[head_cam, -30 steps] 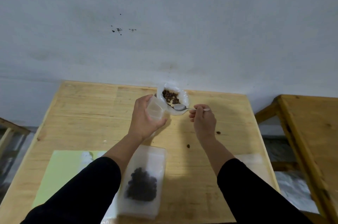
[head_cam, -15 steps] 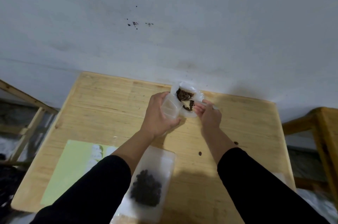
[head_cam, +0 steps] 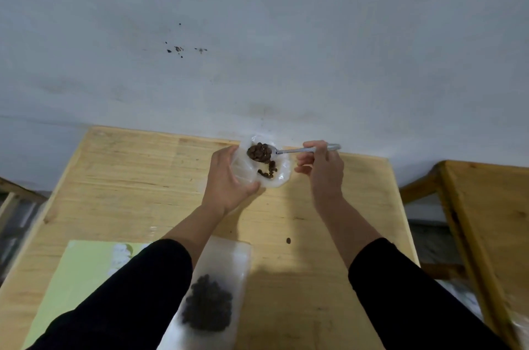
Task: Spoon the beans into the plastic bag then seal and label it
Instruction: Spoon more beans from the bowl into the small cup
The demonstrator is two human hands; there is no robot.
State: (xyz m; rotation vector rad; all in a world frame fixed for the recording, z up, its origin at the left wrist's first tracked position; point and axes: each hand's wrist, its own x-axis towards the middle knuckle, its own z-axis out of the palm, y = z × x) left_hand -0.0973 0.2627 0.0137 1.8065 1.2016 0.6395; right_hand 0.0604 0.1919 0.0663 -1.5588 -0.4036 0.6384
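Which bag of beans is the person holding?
The far plastic bag, gripped open by the left hand under the spoon. The near bag lies flat, untouched.

Left hand [head_cam: 226, 181] grips an open plastic bag [head_cam: 274, 178] on the table [head_cam: 128, 178]. Right hand [head_cam: 323, 169] holds a spoon [head_cam: 297, 150] heaped with beans [head_cam: 259, 151] right over it.

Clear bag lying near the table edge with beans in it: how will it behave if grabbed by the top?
The near plastic bag looks thin and limp, so it would probably flop and fold. Its beans sit clumped low, so the weight likely hangs at the bottom. Whether its mouth is sealed cannot be seen, so spilling is possible.
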